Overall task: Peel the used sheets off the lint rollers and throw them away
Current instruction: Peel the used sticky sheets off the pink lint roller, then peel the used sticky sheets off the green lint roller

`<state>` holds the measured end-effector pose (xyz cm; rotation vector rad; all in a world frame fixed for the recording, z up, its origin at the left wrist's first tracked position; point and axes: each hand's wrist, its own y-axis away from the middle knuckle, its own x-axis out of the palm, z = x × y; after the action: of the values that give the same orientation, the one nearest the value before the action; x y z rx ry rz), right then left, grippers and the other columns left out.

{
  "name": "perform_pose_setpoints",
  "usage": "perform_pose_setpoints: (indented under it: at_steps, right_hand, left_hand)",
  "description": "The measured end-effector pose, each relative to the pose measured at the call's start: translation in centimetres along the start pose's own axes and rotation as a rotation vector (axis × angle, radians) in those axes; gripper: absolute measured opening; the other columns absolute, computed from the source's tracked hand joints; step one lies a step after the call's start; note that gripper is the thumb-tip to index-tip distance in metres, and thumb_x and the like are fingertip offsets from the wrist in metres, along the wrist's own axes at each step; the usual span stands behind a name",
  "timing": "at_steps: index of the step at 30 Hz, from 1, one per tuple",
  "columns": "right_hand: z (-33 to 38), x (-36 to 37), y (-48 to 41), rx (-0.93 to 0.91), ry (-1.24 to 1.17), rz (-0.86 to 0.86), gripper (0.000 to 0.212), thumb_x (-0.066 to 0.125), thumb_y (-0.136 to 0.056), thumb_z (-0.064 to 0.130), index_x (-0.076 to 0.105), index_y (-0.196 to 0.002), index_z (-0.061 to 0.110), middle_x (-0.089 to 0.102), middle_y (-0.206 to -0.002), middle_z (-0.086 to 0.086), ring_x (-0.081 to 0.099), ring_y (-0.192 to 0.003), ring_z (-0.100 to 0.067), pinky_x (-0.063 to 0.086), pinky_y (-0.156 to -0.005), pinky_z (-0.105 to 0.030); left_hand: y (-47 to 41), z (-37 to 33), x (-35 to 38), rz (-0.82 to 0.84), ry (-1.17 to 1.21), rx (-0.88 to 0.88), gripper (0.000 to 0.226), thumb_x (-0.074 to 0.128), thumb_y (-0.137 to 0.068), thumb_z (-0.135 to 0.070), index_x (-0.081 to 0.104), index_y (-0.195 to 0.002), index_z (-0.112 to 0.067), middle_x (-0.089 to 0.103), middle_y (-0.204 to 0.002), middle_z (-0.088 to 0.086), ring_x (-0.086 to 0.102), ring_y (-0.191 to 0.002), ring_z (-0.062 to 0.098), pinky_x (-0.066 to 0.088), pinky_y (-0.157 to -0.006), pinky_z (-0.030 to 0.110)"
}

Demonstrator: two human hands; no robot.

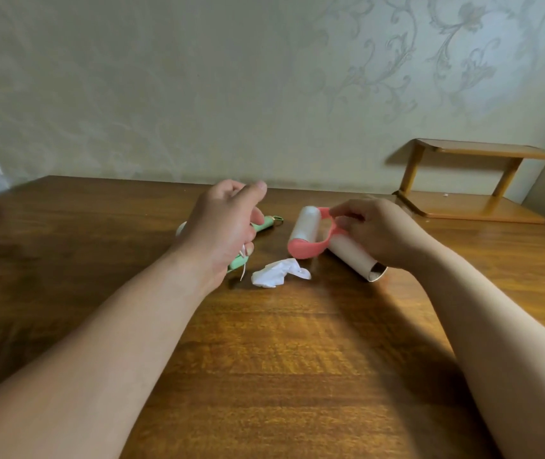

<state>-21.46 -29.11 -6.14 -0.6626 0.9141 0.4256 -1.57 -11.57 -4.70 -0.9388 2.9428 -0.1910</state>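
Observation:
A pink lint roller (304, 235) with a white roll lies on the wooden table (264, 359) near its far edge. My right hand (380, 230) rests over its pink handle, fingertips pinching the loop. A bare white refill roll (354, 258) lies under that hand, its open end toward me. A green lint roller (262, 224) lies to the left, mostly hidden beneath my left hand (224, 226). That hand hovers with fingers loosely curled, and a thin white strip hangs by its lower fingers. A crumpled white used sheet (279, 273) lies between the two rollers.
A small two-tier wooden shelf (469, 183) stands at the table's far right corner against the patterned wall. The table's far edge meets the wall just behind the rollers. A dark gap shows past the table's left corner.

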Motion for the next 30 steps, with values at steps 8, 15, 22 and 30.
perform_pose_setpoints:
  at_steps: [8,15,22,30]
  right_hand:
    - [1.0,-0.8,1.4,0.035,-0.077,-0.207,0.03,0.056,-0.112,0.039,0.074,-0.133,0.027,0.068,-0.123,0.006,0.062,-0.109,-0.011,0.042,-0.078,-0.023]
    - [8.0,0.9,4.7,-0.31,-0.258,-0.078,0.046,0.073,-0.1,0.05,0.063,-0.143,0.037,0.067,-0.114,0.016,0.065,-0.09,0.002,0.05,-0.073,-0.011]
    - [6.9,0.4,4.8,-0.297,-0.251,-0.059,0.01,0.07,-0.105,0.029,0.077,-0.109,0.035,0.071,-0.086,0.026,0.064,-0.073,0.001,0.044,-0.063,-0.011]
    - [7.0,1.4,5.2,-0.338,0.125,0.212,0.02,0.068,-0.105,0.036,0.079,-0.12,0.043,0.06,-0.124,0.02,0.058,-0.108,-0.002,0.048,-0.086,-0.022]
  left_hand:
    - [0.0,-0.2,-0.1,0.111,0.405,-0.178,0.047,0.049,-0.101,-0.029,0.07,-0.132,-0.001,0.053,-0.12,0.016,0.058,-0.107,0.026,0.061,-0.092,0.045]
    - [0.9,-0.2,0.3,0.453,0.609,-0.257,0.05,0.03,-0.105,-0.039,0.058,-0.121,-0.001,0.06,-0.106,0.019,0.067,-0.09,0.025,0.062,-0.074,0.037]
    - [-0.7,-1.1,-1.8,0.108,0.038,0.007,0.052,0.038,-0.113,-0.042,0.044,-0.158,-0.017,0.069,-0.133,0.008,0.074,-0.117,0.027,0.06,-0.102,0.044]
    - [-1.9,0.6,-4.0,0.015,-0.69,0.032,0.027,0.055,-0.1,-0.058,0.065,-0.111,-0.035,0.067,-0.113,-0.012,0.063,-0.104,0.009,0.047,-0.073,0.033]
